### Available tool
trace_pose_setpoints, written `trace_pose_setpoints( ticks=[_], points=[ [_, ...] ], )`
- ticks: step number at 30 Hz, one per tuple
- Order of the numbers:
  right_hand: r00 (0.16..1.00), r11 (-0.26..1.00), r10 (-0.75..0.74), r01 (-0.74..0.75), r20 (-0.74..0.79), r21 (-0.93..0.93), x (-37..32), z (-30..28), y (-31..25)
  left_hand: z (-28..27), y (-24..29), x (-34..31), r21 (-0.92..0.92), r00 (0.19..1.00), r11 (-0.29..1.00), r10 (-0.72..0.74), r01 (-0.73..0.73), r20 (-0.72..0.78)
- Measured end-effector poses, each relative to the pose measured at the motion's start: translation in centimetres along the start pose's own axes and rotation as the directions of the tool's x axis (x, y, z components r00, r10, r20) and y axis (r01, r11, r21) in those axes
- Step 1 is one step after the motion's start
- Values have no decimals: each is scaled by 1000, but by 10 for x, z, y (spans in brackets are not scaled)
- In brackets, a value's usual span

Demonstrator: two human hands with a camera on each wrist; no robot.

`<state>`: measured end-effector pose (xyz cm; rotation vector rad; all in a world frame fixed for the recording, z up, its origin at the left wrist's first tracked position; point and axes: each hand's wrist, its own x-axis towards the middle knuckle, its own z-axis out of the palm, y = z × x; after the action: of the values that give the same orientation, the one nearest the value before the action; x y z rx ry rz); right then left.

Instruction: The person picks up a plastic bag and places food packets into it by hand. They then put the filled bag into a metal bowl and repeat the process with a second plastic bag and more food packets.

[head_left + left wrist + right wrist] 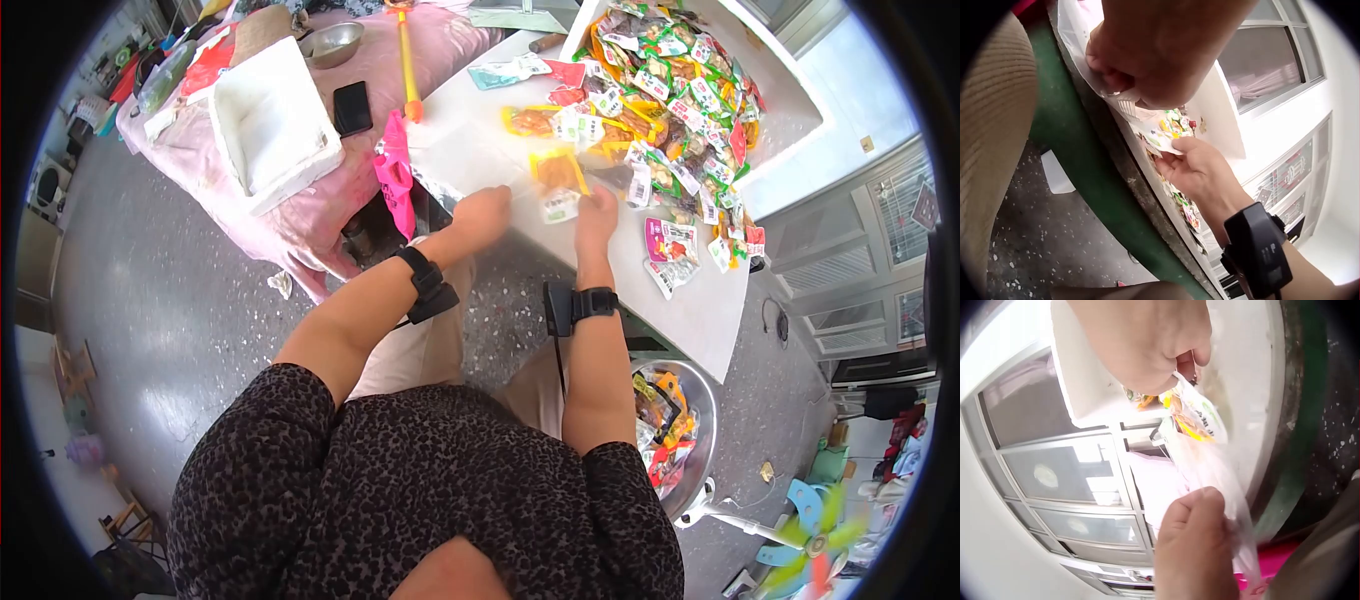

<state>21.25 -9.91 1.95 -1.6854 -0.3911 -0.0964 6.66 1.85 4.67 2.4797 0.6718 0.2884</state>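
The right hand (597, 215) pinches a small packet (556, 172) with a yellow edge and a white label, over the near edge of the white table. To its left, the left hand (483, 214) has its fingers curled. In the right wrist view the left hand (1194, 540) grips a thin translucent plastic bag (1219, 472), and the packet (1196, 419) in the right hand (1154, 353) overlaps this bag. Whether the packet is inside it, I cannot tell. The left wrist view shows the right hand's (1197, 172) thumb and fingers on the packet (1161, 136).
A heap of packets (690, 105) spills from a white foam box (790, 105) onto the table (700, 335). Below right stands a metal bowl (708, 420) of packets. Left are an empty foam box (275, 115), a phone (352, 108) and a pink bag (396, 180).
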Motion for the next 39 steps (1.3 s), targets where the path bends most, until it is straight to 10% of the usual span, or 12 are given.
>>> trace_pose_setpoints(
  ticks=[3,16,26,30,34,39],
  points=[
    [915,769,394,-381,89,514,-5,-38,-20,-1,5,-2,19,999,1000,8,-8,32],
    [899,594,325,-436,295,676,-41,-96,-49,7,35,-3,3,994,999,40,-41,105],
    [783,644,311,-590,538,487,-34,-79,-36,17,33,-3,-68,986,997,37,-26,160],
    [822,600,495,-558,282,573,-39,-61,-37,-9,52,-25,-99,947,943,322,-319,14],
    [865,640,482,-454,136,620,-44,-35,-24,-10,69,-21,-166,966,961,238,-220,102],
    [871,882,464,-471,162,7,-54,-42,-52,14,55,-17,-166,966,952,256,-258,-33]
  ],
)
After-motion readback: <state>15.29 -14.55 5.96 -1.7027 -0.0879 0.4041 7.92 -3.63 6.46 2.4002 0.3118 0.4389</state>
